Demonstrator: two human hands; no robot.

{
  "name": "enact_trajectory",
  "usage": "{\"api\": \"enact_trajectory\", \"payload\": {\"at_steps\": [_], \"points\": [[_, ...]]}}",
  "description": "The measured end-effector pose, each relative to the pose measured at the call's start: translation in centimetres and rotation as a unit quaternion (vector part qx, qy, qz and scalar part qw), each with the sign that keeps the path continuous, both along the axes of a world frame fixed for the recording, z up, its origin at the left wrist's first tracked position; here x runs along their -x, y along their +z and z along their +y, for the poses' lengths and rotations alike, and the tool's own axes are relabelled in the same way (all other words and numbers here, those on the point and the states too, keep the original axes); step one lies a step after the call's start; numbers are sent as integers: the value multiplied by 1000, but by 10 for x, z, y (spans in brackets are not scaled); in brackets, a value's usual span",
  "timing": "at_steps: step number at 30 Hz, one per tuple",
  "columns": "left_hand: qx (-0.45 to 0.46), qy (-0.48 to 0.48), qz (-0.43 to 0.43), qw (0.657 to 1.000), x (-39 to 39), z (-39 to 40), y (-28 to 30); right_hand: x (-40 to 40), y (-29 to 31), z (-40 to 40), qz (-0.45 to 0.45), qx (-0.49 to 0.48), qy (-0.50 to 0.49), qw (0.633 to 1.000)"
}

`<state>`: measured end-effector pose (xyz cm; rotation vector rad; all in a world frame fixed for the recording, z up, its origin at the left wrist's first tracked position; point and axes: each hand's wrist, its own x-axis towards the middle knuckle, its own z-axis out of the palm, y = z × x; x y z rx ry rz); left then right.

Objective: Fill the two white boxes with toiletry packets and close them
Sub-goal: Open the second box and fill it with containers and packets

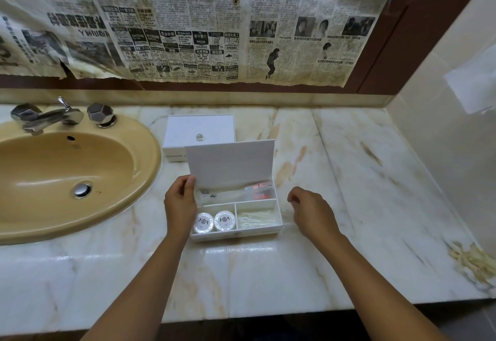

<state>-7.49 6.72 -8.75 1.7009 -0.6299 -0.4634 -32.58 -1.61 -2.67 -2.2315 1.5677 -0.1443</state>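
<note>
On marble counter (349, 179) beside tan sink (67, 174), newspapered wall (188, 18) behind.

bare counter (375, 206) right of open box (236, 222); sink (67, 179) crowds its left.

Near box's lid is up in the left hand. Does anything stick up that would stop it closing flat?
Possibly. Clear packets in the back compartment, just under the lid held by the left hand, lie near rim height. The two round packets in front sit below the rim. The right hand is clear.
</note>
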Motion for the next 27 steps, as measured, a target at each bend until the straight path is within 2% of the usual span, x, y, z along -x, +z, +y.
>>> {"api": "enact_trajectory", "payload": {"at_steps": [8, 15, 17, 21, 27], "points": [[4, 1, 7, 1000, 1, 0, 1, -18, 29, 5, -121, 13, -1, 993], [0, 1, 0, 1000, 0, 0, -1, -42, 44, 20, -165, 12, 59, 984], [-1, 0, 3, 1000, 0, 0, 0, -48, 41, 24, -162, 13, 78, 984], [0, 0, 7, 1000, 1, 0, 2, -57, 24, 29, -100, 15, 123, 987], [0, 0, 6, 1000, 0, 1, 1, -64, 4, 37, -50, -7, 146, 988]]}}
